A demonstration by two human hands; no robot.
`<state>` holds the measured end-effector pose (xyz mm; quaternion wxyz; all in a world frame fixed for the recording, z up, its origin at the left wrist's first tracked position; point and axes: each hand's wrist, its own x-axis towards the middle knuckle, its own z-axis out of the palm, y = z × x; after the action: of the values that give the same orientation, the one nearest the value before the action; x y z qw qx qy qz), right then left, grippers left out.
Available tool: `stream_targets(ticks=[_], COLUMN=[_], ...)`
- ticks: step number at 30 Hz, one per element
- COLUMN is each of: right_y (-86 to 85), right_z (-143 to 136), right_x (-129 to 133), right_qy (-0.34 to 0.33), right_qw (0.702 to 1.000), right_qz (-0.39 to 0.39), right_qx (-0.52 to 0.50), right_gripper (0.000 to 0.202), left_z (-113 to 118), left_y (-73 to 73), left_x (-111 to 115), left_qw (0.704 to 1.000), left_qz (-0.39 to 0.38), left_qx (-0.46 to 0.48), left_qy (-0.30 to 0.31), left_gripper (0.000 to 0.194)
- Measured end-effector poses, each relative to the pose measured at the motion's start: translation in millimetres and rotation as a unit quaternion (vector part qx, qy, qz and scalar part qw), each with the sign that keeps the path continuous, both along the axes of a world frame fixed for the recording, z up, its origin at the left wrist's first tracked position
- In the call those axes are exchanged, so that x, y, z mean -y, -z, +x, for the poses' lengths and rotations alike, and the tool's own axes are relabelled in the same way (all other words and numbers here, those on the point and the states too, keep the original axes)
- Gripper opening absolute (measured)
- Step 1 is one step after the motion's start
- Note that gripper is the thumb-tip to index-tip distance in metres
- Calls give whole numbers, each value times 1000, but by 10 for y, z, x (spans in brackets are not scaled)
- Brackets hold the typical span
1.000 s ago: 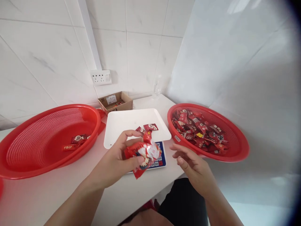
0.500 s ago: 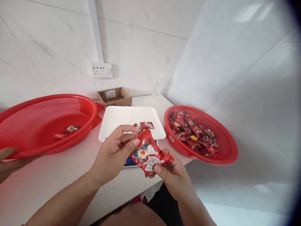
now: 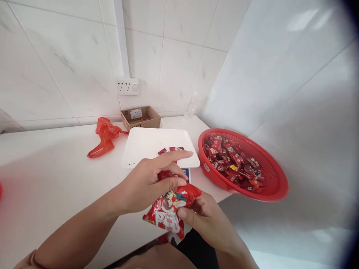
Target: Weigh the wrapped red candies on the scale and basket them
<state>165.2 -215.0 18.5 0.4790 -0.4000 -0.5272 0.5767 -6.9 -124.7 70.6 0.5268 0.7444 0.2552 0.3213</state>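
Observation:
A red candy bag [image 3: 168, 211] with a cartoon print and white lettering is between my hands, near the table's front edge. My left hand [image 3: 157, 179] pinches its upper part between thumb and fingers, the index finger stretched out. My right hand [image 3: 203, 215] grips its right side, thumb on the front. Behind them, a white tray [image 3: 148, 144] bears a few small dark-red packets [image 3: 176, 149]. Part of a blue-and-white panel [image 3: 186, 173] shows below the tray.
To the right, a red basket [image 3: 276, 186] holds several small red packets. A brown carton [image 3: 146, 119] and a clear bottle [image 3: 190, 107] stand by the wall. A crumpled red plastic bag [image 3: 105, 138] lies left of the tray. A red edge shows at far left.
The left basket has left its place, with only a red edge remaining in view; another person's hand is gone. My left hand has moved right over the candy bag, which has turned and tilted.

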Motion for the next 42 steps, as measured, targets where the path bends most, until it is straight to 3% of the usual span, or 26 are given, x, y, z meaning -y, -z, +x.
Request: stream_targets(ticks=[3,6,9,13,17,20,22,28,36,42], right_y=[-29,-80,-147,-153,-54,6,18,-22,-60,-75], right_z=[-118,-179,-201,-214,-186,-154,-139,-109,-107,-134], right_x=[-62,-109,-101,-9,80,106,113,129,173,140], right_qy=[117,190,203,198,323,356,351,310,342,365], right_qw=[993,977,969,961,891,831,815,835,867,860], right_qz=[20,77,131,190,302,383,393,371,322,324], right_qx=[-22,-66,-53,27,105,187,240,262,169,149], right_gripper=[27,26,23,30,63,68,64,54,47,39], left_z=[-8,-65,-103,-100,-104,-117,-123,-128,-128,-107], left_y=[51,141,195,172,146,153,157,155,177,172], left_x=[-3,24,73,113,108,107,111,111,112,125], left_qw=[996,993,987,974,966,964,963,964,963,966], left_qz=[-12,-63,-118,-134,-147,-147,-141,-126,-112,-73], left_qx=[79,98,108,181,210,219,224,229,243,245], left_qy=[-46,-35,-25,-30,-37,-41,-38,-43,-21,-34], left_gripper=[41,56,50,34,33,33,33,32,30,21])
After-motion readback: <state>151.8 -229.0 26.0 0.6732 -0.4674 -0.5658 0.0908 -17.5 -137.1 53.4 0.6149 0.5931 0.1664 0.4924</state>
